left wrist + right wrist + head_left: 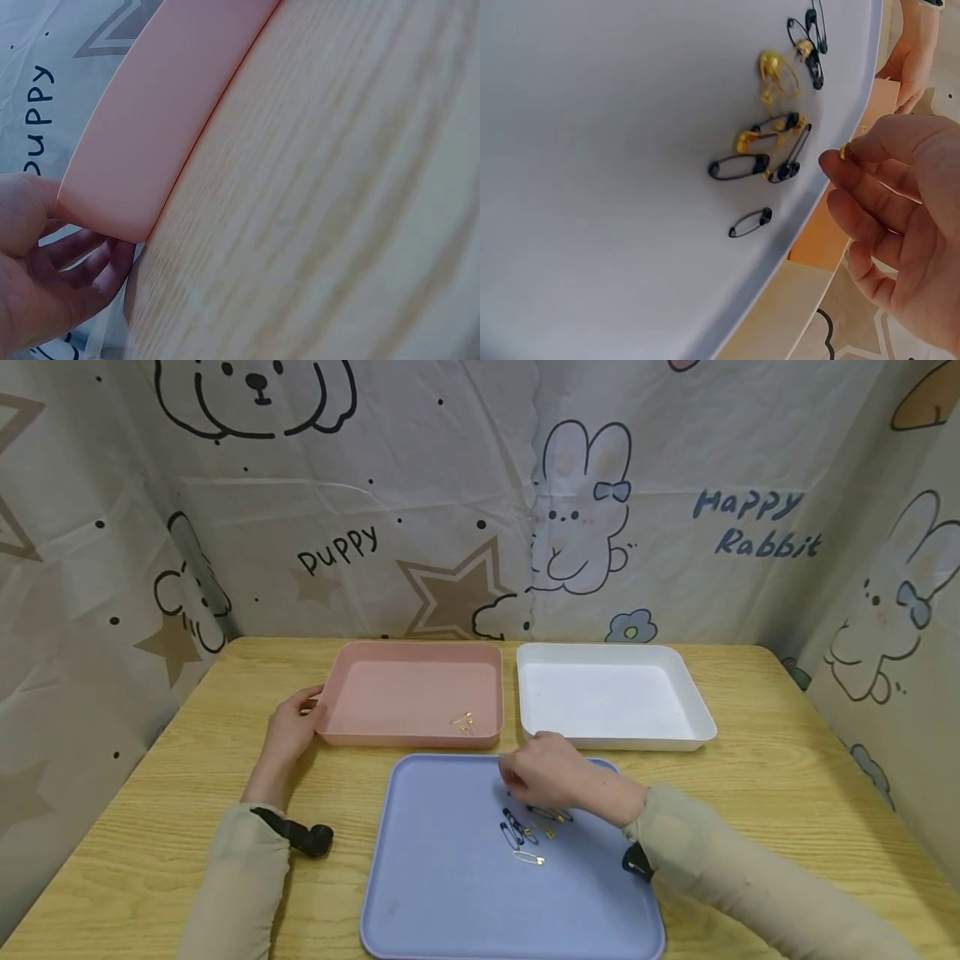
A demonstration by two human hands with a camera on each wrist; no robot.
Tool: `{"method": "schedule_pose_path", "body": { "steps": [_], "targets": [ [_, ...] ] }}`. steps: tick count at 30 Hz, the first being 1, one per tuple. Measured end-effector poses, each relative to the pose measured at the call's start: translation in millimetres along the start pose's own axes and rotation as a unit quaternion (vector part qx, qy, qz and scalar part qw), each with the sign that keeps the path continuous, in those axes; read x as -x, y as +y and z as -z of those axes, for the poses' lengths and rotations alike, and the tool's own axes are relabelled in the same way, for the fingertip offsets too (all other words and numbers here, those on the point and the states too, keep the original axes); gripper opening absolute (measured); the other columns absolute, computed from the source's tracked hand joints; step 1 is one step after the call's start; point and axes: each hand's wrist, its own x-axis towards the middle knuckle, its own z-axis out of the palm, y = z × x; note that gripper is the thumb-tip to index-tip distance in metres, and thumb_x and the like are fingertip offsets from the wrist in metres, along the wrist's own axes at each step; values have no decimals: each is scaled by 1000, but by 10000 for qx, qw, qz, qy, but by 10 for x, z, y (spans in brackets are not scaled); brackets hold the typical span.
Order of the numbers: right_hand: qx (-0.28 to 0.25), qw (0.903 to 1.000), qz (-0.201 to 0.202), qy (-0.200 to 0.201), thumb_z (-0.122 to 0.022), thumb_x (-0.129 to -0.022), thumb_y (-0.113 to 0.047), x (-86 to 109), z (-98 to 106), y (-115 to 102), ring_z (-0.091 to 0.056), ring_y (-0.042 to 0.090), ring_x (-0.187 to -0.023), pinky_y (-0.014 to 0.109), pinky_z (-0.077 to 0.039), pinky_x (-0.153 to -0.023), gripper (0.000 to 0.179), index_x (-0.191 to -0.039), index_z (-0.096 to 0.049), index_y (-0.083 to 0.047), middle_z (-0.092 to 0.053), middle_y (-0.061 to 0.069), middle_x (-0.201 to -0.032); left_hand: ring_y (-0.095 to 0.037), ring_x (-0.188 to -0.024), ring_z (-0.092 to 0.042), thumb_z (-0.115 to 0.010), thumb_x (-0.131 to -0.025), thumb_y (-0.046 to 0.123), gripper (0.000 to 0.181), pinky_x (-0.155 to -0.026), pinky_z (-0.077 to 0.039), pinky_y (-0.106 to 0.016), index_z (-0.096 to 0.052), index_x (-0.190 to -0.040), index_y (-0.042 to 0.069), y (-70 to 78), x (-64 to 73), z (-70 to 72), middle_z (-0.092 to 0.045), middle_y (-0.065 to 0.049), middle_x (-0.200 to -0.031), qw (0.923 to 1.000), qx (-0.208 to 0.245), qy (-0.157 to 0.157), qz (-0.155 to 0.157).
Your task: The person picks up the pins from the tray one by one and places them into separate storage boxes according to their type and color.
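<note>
My left hand [287,735] grips the left end of the pink tray [397,741]; in the left wrist view the thumb lies at its rim and the fingers curl at the lower corner. Over the far edge of the blue tray [450,893], my right hand [551,774] pinches a small gold safety pin [844,151] between thumb and forefinger, mostly hidden by the fingertips. Below that hand, several black safety pins [739,166] and gold safety pins [771,64] lie in a loose group on the blue tray. A few gold safety pins [463,722] lie in the pink tray's near right corner.
A white tray [615,743] stands to the right of the pink one, behind the blue tray. All three trays are on a wooden table [772,793]. A printed cloth [450,468] hangs behind the table and along its sides.
</note>
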Motion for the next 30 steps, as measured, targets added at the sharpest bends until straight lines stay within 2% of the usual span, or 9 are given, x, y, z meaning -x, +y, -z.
{"method": "schedule_pose_path", "body": {
  "steps": [4, 10, 19, 30],
  "targets": [
    [-26, 10000, -11, 55, -62, -80, -22, -50, 37, 18, -42, 3, -49, 25, -36, -55, 8, -73, -60, -20, -50, -13, -54, -35, -113, -44, -40, -96, 20, 44, -92, -38, -42, -38, -138, 6, -4, -4, -4, -45, -24, -127, 10000, 2, 1, -15],
    [-84, 9998, -165, 5, -61, -81, -23, -138, 85, 46, -45, 3, -52, 26, -39, -58, 5, -78, -63, -20, -55, -12, -59, -33, -112, -44, -40, -96, 19, 44, -86, -39, -38, -38, -138, 4, -18, -8, -10, -46, -25, -125, 10000, -1, -5, -91],
    [-342, 9985, -369, 235, -61, -83, -22, -274, 172, 109, -43, 5, -50, 23, -39, -54, 6, -82, -64, -17, -53, -10, -57, -33, -111, -44, -40, -96, 18, 44, -86, -39, -37, -38, -138, 4, -5, -2, -9, -46, -25, -124, 9999, -32, 6, -97],
    [-375, 9973, -545, 320, -60, -85, -19, -425, 197, 172, -47, 7, -55, 22, -42, -55, 6, -83, -64, -16, -62, -6, -71, -36, -113, -45, -41, -96, 21, 44, -92, -38, -43, -38, -138, 6, -5, -3, 3, -45, -25, -127, 10000, -31, 5, -56]
  ]
}}
